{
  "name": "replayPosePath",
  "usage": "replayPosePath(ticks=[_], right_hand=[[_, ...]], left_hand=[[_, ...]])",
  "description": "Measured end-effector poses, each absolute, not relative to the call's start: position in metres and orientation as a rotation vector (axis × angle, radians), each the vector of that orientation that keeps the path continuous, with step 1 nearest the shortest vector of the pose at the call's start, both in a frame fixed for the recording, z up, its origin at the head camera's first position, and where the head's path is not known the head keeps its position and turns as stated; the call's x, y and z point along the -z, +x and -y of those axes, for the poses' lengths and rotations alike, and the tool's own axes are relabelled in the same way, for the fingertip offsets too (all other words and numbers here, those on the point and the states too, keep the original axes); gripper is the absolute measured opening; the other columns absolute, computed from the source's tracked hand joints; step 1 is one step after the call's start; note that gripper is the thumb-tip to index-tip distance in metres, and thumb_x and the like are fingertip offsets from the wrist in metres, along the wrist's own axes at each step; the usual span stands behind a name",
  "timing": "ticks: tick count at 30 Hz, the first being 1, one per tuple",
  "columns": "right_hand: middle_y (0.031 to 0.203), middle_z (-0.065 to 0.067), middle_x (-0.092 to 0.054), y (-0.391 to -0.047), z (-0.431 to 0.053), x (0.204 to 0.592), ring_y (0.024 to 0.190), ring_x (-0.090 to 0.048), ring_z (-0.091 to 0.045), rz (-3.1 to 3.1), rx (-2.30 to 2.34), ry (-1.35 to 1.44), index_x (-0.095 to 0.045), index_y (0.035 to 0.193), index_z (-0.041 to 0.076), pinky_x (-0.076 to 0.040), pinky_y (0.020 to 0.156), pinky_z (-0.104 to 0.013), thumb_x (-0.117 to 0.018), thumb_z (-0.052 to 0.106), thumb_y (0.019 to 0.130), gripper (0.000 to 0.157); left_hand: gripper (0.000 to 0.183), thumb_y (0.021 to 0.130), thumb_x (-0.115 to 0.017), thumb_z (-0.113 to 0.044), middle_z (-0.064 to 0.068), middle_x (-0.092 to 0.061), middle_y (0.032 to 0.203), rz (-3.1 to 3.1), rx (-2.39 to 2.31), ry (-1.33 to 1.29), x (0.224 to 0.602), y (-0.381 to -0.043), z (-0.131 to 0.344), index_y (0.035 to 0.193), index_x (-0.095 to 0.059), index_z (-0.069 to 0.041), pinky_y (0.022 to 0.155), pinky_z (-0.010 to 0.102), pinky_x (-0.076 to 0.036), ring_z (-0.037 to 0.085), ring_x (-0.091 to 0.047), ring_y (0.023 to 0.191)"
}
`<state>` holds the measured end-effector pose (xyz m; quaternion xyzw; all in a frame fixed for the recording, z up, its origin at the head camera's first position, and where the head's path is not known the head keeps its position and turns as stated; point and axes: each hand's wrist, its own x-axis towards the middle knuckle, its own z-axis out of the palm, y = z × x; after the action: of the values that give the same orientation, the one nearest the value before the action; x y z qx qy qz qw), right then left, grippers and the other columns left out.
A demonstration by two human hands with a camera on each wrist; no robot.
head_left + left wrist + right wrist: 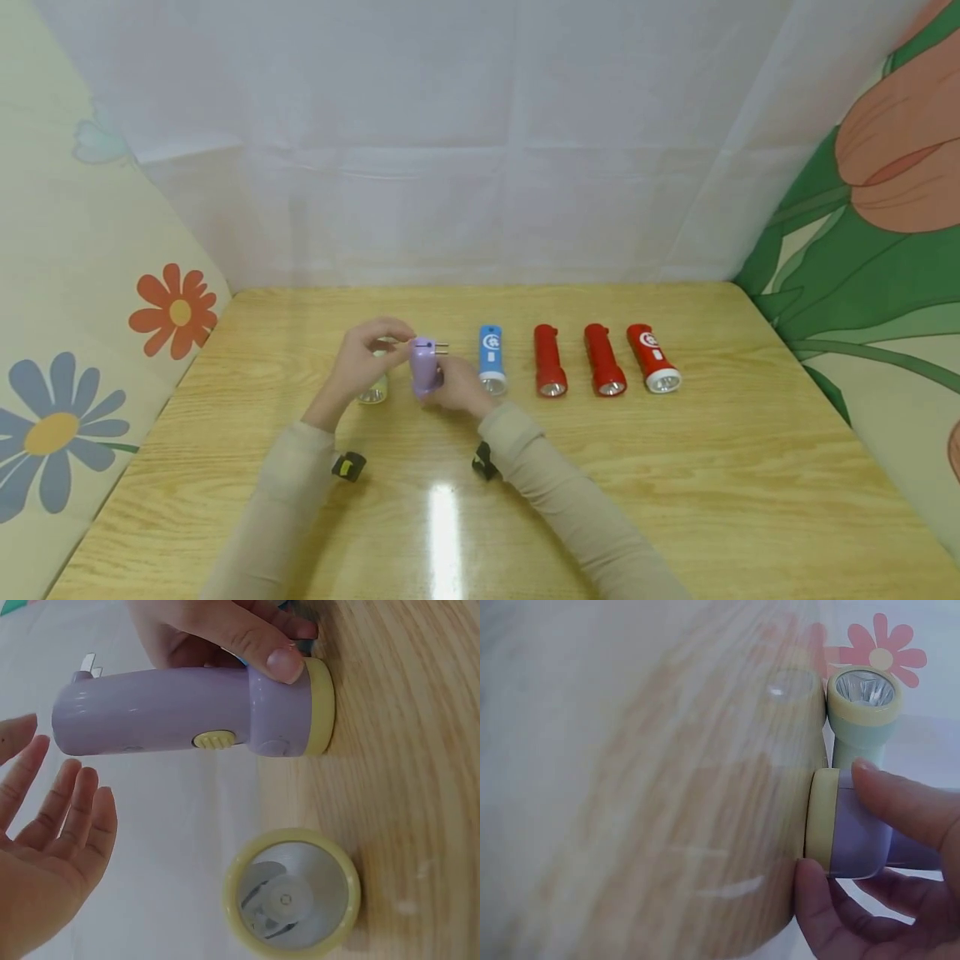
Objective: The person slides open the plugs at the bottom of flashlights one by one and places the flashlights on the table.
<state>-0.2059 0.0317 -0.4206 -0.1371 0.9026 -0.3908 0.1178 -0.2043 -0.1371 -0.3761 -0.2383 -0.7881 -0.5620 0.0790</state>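
A purple flashlight (424, 371) stands head down on the table, with two metal plug prongs (89, 664) sticking out near its raised end. Around its head, close to the yellow rim (322, 706), my right hand (459, 388) grips it with thumb and fingers. On the other side, my left hand (362, 357) has its fingers extended, fingertips close by the flashlight's raised end. A yellow ribbed switch (214, 739) faces left. Just left of it lies a pale green flashlight (862, 712) with a yellow rim, partly hidden by my left hand in the head view.
To the right lie a blue flashlight (491, 350), two red flashlights (550, 358) and a red one with a white rim (651, 350), lenses toward me. A white cloth (480, 208) hangs behind the wooden table (675, 483). Black straps (348, 466) are near the wrists.
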Motion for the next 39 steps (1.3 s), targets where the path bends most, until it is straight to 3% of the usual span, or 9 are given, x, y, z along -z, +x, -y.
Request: replayPosePath(ticks=[11,19,27,33,39], right_hand=[[0.104,-0.011,-0.064,-0.203,-0.034,0.418,0.092,-0.06,-0.023,-2.629,1.138,-0.415,-0.057,0.116,0.002,-0.049,0.083,-0.034,-0.079,0.012,0.068,0.053],[0.107,-0.012,-0.063,-0.201,-0.036,0.416,0.094,-0.059,-0.023,-2.621,1.142,-0.418,-0.056,0.118,0.002,-0.048,0.084,-0.035,-0.078,0.012,0.069,0.054],[0.101,-0.011,-0.064,-0.199,-0.038,0.415,0.086,-0.06,-0.02,-2.605,1.139,-0.441,-0.057,0.114,0.0,-0.05,0.079,-0.031,-0.077,0.016,0.073,0.048],[0.103,-0.01,-0.064,-0.199,-0.037,0.416,0.089,-0.06,-0.019,-2.592,1.139,-0.42,-0.057,0.115,0.002,-0.048,0.083,-0.033,-0.076,0.02,0.074,0.049],[0.097,-0.007,-0.065,-0.199,-0.037,0.419,0.079,-0.059,-0.014,-2.588,1.123,-0.422,-0.059,0.112,0.002,-0.049,0.074,-0.028,-0.075,0.022,0.076,0.045]], left_hand=[[0.019,0.077,-0.069,0.003,0.019,-0.062,0.102,2.416,1.685,-0.753,0.379,-0.205,0.137,0.095,-0.066,0.005,0.074,0.027,-0.05,0.007,-0.054,0.09],[0.016,0.078,-0.066,0.008,0.025,-0.062,0.101,2.441,1.66,-0.733,0.357,-0.19,0.129,0.094,-0.064,0.011,0.074,0.036,-0.05,0.012,-0.054,0.089],[0.016,0.08,-0.065,0.005,0.024,-0.062,0.105,2.485,1.693,-0.582,0.353,-0.19,0.127,0.095,-0.063,0.01,0.078,0.03,-0.049,0.015,-0.055,0.091],[0.016,0.083,-0.063,0.002,0.023,-0.062,0.105,2.486,1.716,-0.567,0.356,-0.195,0.129,0.097,-0.062,0.01,0.076,0.024,-0.049,0.015,-0.056,0.091],[0.019,0.086,-0.062,-0.006,0.018,-0.064,0.105,2.481,1.67,-0.569,0.379,-0.214,0.137,0.101,-0.064,0.004,0.077,0.029,-0.05,0.015,-0.057,0.092]])
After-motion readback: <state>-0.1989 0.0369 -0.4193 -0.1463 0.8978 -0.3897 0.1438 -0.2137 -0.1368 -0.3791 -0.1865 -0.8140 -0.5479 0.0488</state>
